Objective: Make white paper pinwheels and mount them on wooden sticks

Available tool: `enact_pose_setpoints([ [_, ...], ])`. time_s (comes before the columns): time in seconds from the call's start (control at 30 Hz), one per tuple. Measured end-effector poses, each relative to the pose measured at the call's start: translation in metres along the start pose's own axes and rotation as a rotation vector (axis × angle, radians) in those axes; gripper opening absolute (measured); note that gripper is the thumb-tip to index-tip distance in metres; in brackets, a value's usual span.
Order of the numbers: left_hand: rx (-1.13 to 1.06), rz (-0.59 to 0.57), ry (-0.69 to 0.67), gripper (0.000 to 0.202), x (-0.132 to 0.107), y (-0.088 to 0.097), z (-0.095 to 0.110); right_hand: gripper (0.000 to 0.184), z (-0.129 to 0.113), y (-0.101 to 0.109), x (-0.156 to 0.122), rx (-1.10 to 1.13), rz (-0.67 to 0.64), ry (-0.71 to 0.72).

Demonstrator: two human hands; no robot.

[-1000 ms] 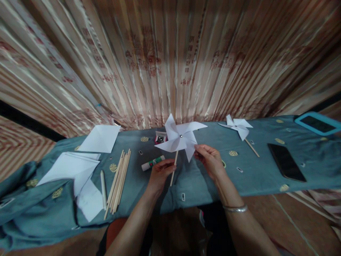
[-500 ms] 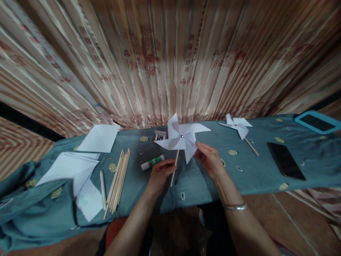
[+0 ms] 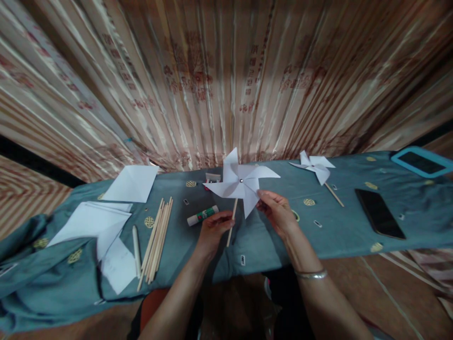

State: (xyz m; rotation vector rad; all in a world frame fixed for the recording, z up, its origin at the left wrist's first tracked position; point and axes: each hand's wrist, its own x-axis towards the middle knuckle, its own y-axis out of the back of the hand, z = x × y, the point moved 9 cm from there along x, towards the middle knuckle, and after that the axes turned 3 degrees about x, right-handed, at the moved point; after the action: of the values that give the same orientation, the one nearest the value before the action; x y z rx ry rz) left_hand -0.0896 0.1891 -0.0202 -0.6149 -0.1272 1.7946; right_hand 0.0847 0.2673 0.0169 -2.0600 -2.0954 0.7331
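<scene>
A white paper pinwheel [image 3: 231,188] with a shiny pin at its centre stands above the cloth on a thin wooden stick [image 3: 234,210]. My left hand [image 3: 214,230] is closed round that stick below the blades. At the lower right blade, my right hand [image 3: 276,210] has thumb and fingers together on the paper's edge. A glue stick [image 3: 203,216] lies just beyond my left hand. Behind the left blade, a small box [image 3: 213,177] is partly hidden.
Several wooden sticks [image 3: 155,245] and a white pen-like rod [image 3: 136,250] lie left, near paper sheets [image 3: 88,222] and a paper square [image 3: 132,183]. Rightward are another pinwheel [image 3: 314,167], a phone [image 3: 380,214] and a blue-framed tablet [image 3: 421,162]. A curtain [image 3: 226,85] hangs behind the cloth-covered table [image 3: 269,250].
The pinwheel's blades have turned slightly on the pin, so the left blade covers more of the small box. Both hands stay almost where they were.
</scene>
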Motion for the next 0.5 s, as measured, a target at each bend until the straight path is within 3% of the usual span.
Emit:
enact_pose_setpoints([
  [0.5,-0.014,0.02,-0.028,0.028,0.002,0.001,-0.002,0.036,0.016,-0.017,-0.011,0.071,-0.02,-0.127],
])
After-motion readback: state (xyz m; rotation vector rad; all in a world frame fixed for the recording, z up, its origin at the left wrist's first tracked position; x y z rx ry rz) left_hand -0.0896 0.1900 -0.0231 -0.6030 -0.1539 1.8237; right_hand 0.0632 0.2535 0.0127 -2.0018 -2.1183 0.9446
